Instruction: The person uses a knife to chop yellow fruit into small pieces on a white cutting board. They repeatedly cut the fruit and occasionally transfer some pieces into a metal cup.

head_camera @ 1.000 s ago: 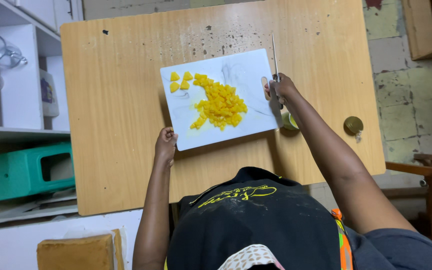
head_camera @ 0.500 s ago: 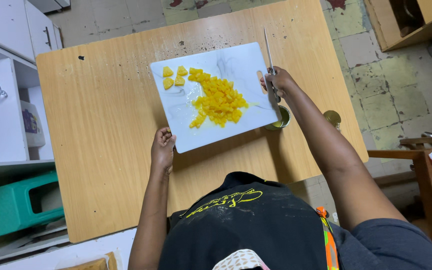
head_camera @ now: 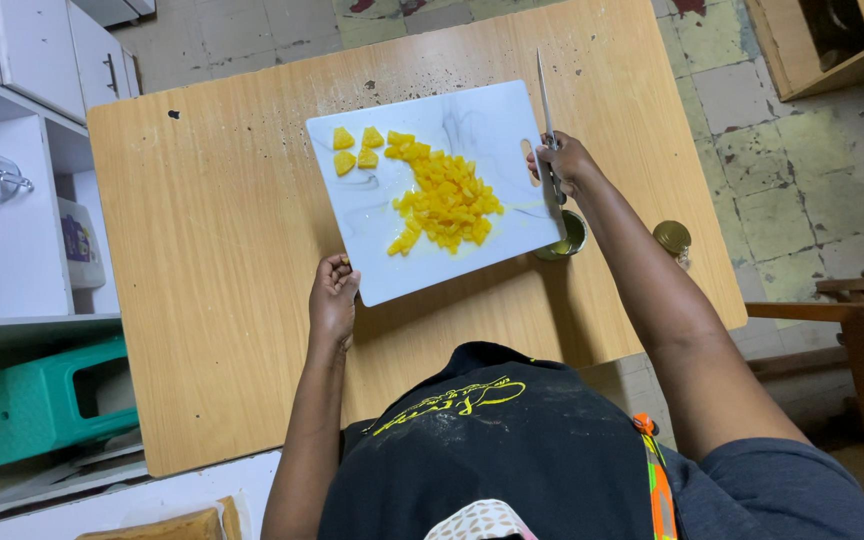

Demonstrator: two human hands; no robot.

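Note:
A white cutting board (head_camera: 482, 120) lies on the wooden table (head_camera: 222, 250) with a heap of diced yellow fruit (head_camera: 444, 198) in its middle and three bigger yellow pieces (head_camera: 356, 148) near its far left corner. My right hand (head_camera: 560, 160) grips a knife (head_camera: 544, 100) at the board's right edge, blade pointing away from me. My left hand (head_camera: 334, 298) rests with curled fingers at the board's near left corner, touching its edge.
An open tin can (head_camera: 564, 240) stands just under the board's right corner, its round lid (head_camera: 671, 236) on the table to the right. White shelves (head_camera: 12, 210) and a teal plastic stool (head_camera: 42, 400) are on the left. A wooden chair (head_camera: 852, 330) sits at right.
The view has shifted slightly. Both hands stay where they were on the board; the knife and fruit look unmoved.

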